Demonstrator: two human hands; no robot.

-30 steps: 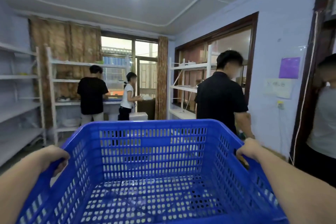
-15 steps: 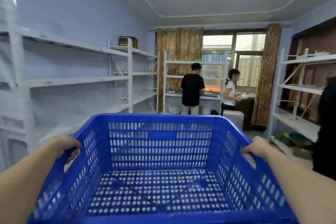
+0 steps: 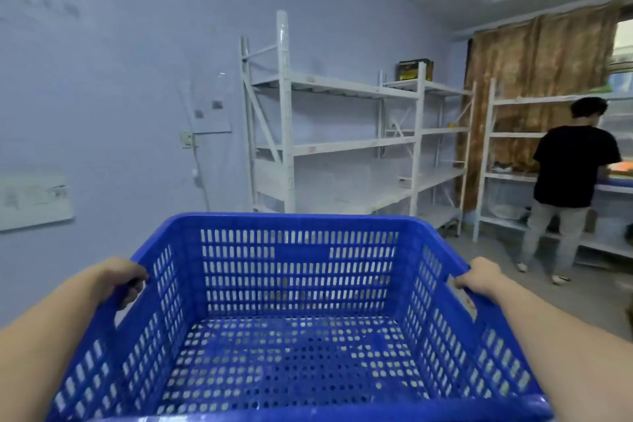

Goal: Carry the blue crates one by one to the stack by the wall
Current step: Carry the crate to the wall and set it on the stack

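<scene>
Two hands — left hand (image 3: 118, 279), right hand (image 3: 481, 279) — each grip curled round the blue crate (image 3: 298, 312) side rims.

Both hands, left hand (image 3: 118, 279) and right hand (image 3: 481, 279), grip the blue crate (image 3: 294, 312).

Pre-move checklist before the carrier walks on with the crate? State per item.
1. Left hand grips the side handle of the blue crate: ok.
2. Right hand grips the opposite handle: ok.
3. Crate empty, nothing to spill: ok.
4. Crate held roughly level: ok.
5. Stack by the wall in sight: not ok, only white shelving and bare wall show.
6. Path clear: cannot tell, the crate hides the floor ahead; a person in a black shirt stands off to the right.
</scene>
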